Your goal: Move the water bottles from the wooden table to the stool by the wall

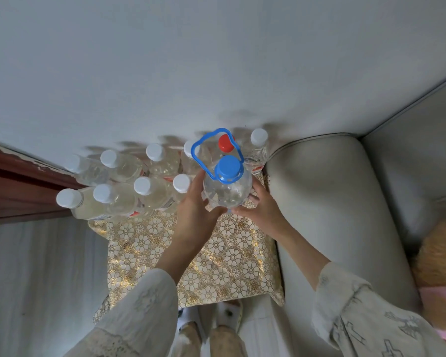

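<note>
Surface: floral-clothed stool (224, 258) — set against the wall (191, 60), beside a sofa (332, 202).
Grip: blue-capped jug (227, 188) is clasped between left hand (195, 210) and right hand (262, 206) — fingers curled round it.

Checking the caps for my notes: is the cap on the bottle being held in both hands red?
No, the held bottle has a blue cap; the red cap belongs to another bottle behind it.
</note>
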Demonstrator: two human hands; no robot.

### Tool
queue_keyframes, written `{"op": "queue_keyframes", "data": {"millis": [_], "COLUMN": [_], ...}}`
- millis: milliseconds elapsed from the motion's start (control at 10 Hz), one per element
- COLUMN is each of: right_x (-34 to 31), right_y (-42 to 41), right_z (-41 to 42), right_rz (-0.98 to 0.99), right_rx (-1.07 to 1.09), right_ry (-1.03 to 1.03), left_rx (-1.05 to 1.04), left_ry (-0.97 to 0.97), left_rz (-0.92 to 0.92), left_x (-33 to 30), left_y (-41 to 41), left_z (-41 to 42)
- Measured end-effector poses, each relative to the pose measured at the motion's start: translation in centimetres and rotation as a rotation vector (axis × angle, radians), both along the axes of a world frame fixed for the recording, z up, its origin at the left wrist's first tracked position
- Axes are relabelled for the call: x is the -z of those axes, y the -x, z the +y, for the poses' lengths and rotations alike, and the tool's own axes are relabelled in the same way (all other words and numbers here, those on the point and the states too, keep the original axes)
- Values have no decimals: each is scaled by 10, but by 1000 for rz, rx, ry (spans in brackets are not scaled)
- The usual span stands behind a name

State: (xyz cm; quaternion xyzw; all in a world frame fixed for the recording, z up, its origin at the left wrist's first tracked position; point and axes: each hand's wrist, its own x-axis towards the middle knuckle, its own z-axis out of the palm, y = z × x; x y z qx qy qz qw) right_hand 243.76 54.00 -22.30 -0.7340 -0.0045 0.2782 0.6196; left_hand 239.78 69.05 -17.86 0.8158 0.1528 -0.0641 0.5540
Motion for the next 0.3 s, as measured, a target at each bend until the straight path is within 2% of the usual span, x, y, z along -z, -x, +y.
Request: {"op": "queue_keyframes", "data": {"millis": [100,300], "right_x": [-7,-74], "right_y": [5,13], "right_z": [-2,-13], "right_rz": [-7,-62], "right_rx": [-25,-19], "right_ry": [14,263], "left_rx": [71,132], "left_ry": [-66,-159], "left_rz": [38,98], "left_x": [-9,-61], "left_y": [2,5], "left_z": [-1,22]}}
